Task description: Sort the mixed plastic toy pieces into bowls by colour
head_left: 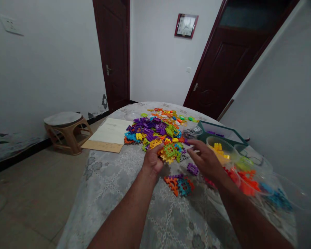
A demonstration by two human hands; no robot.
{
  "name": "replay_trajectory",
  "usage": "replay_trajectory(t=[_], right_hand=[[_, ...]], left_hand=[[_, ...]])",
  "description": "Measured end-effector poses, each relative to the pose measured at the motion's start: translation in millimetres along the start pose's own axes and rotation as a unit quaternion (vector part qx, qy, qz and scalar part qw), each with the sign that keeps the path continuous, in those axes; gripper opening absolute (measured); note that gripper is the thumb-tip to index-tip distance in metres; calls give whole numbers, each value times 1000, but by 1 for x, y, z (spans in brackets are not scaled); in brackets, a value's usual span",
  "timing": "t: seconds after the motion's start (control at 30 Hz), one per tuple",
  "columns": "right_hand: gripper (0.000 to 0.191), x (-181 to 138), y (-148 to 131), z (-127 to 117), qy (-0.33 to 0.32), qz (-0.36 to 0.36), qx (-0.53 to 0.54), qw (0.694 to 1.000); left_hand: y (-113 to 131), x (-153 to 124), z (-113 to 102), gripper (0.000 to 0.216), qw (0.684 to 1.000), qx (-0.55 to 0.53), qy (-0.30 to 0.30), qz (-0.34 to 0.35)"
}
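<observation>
My left hand is closed around a cluster of interlocking plastic building pieces, yellow with a green square on its near face. To its right, my right hand hovers with thumb and forefinger apart. A small purple piece shows just past its fingertips; I cannot tell whether they touch it. Below the hands, orange and blue joined pieces lie on the patterned tablecloth. Near my right wrist is a loose purple piece. Beyond my left hand spreads a mixed heap of pieces.
Clear tubs hold yellow pieces, red-orange pieces and blue pieces on the right. Behind them stands a dark green box. An open cardboard folder lies at left, and a stool is on the floor.
</observation>
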State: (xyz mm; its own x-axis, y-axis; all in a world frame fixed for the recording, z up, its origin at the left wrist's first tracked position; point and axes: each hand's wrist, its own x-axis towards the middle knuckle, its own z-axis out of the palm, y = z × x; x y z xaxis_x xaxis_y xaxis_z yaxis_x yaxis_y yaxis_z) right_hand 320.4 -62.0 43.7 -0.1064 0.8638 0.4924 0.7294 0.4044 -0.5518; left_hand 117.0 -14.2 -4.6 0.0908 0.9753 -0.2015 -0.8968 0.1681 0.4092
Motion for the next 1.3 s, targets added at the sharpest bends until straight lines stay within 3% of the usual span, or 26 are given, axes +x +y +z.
replay_trajectory(t=[0.1, 0.2, 0.4, 0.57, 0.73, 0.83, 0.93, 0.97, 1.0, 1.07, 1.13, 1.2, 1.3], right_hand=[[35, -10, -30, 38, -12, -64, 10, 998], [38, -12, -37, 62, 12, -80, -9, 997], [37, -8, -36, 69, 46, -65, -21, 997], [32, -10, -46, 37, 40, -5, 18, 999], [35, -20, -27, -19, 43, 36, -85, 995], [40, -24, 13, -63, 60, 77, -155, 983], [44, -21, 71, -109, 85, 127, -243, 958], [45, -21, 91, -123, 87, 149, -272, 947], [44, -20, 111, -136, 83, 188, -343, 917], [46, -21, 144, -158, 80, 225, -378, 895], [47, -23, 166, -170, 83, 237, -409, 877], [48, -24, 170, -170, 102, 221, -431, 869], [45, -25, 142, -146, 137, 123, -390, 902]], left_hand=[[0, -1, 1, 48, 1000, 9, -11, 8], [1, 1, 1, 45, 999, 27, 9, 14], [4, 8, 2, 27, 997, 63, 28, -23], [3, 1, 7, 31, 997, 71, -6, -18], [3, 0, 4, 35, 997, 75, 7, -31], [2, 0, 1, 36, 997, 64, 17, -33], [1, 0, -1, 41, 998, 53, 12, -19], [1, 0, -1, 41, 999, 51, 9, -16], [0, 0, -1, 41, 999, 50, 5, -14], [0, 0, -1, 41, 999, 52, 1, -12], [0, -2, 0, 39, 998, 59, -1, -20], [0, -4, 0, 37, 997, 71, -10, -39], [0, -8, 1, 41, 993, 90, -39, -58]])
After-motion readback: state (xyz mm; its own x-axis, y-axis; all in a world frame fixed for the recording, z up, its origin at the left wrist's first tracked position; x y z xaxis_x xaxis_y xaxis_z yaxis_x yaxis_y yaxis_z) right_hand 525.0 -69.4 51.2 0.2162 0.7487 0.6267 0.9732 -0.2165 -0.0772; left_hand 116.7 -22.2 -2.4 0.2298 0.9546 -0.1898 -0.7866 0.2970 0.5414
